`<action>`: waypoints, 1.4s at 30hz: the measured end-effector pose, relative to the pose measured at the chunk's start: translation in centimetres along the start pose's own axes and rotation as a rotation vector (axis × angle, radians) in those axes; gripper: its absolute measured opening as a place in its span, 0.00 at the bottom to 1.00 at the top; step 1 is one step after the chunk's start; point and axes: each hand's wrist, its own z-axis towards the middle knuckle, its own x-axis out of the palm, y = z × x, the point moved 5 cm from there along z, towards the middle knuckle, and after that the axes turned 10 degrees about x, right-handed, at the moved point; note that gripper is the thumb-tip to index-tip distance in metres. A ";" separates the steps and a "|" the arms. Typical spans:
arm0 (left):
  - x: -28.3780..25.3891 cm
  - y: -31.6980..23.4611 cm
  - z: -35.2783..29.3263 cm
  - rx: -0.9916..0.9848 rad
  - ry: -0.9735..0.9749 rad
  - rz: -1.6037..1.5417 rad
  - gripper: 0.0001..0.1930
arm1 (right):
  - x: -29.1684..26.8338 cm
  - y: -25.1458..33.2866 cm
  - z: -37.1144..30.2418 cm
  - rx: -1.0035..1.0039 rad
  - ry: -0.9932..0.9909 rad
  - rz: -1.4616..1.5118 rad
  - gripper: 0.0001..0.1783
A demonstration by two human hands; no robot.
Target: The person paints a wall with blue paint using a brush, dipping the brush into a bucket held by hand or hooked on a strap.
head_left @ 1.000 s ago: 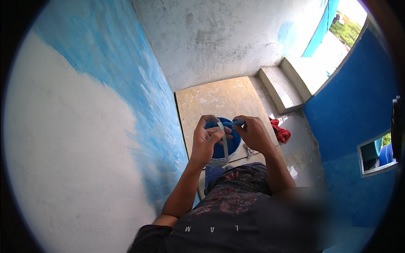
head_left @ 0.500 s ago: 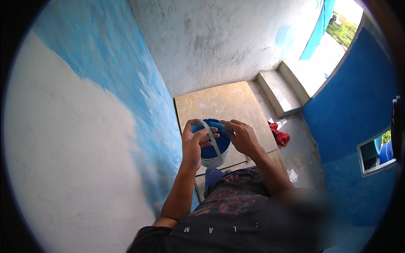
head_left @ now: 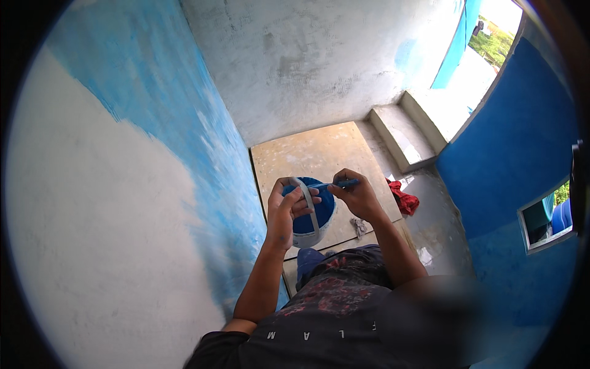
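Observation:
A white paint bucket, blue with paint inside, hangs in front of my body. Its pale strap handle runs up through my left hand, which is closed around it. My right hand, held over the bucket's right rim, pinches the blue handle of a paintbrush. The brush lies nearly level across the top of the bucket and points toward my left fingers. Its bristle end is hard to make out against the blue paint and my fingers.
At my left stands a wall part white, part light blue. A wooden board lies below. Beyond it are concrete steps. A red cloth lies to the right, near a deep blue wall with a small opening.
My right hand has moved slightly right, and the brush handle now sticks out beyond its fingers. A small grey scrap shows on the board beside the bucket. The left hand keeps its hold.

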 end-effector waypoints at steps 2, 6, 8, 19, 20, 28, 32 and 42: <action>0.4 0.2 -0.2 -0.015 0.046 0.011 0.15 | 0.1 0.2 0.0 -0.043 0.006 -0.082 0.11; 0.8 0.7 -0.2 -0.059 0.088 -0.005 0.18 | 0.6 0.4 -0.2 -0.007 0.018 -0.204 0.10; 0.8 0.9 -0.2 -0.080 0.111 -0.015 0.19 | 0.8 0.2 -0.3 0.016 0.038 -0.261 0.10; 2.2 3.2 -1.0 -0.230 0.184 -0.023 0.18 | -0.6 -2.4 -0.5 -0.070 -0.142 -0.641 0.14; 2.4 3.3 -1.2 -0.246 0.181 -0.023 0.18 | -0.8 -2.2 -0.7 -0.058 -0.159 -0.647 0.13; 3.1 3.5 -1.9 -0.212 0.161 -0.029 0.13 | -2.3 -1.9 -2.1 -0.090 -0.330 -0.650 0.12; 3.7 3.0 -2.3 -0.186 0.137 -0.011 0.12 | -2.4 -2.8 -2.7 -0.201 -0.385 -0.626 0.12; 4.0 1.1 -2.4 -0.127 0.075 0.052 0.11 | -1.9 -3.6 -2.9 -0.250 -0.394 -0.495 0.12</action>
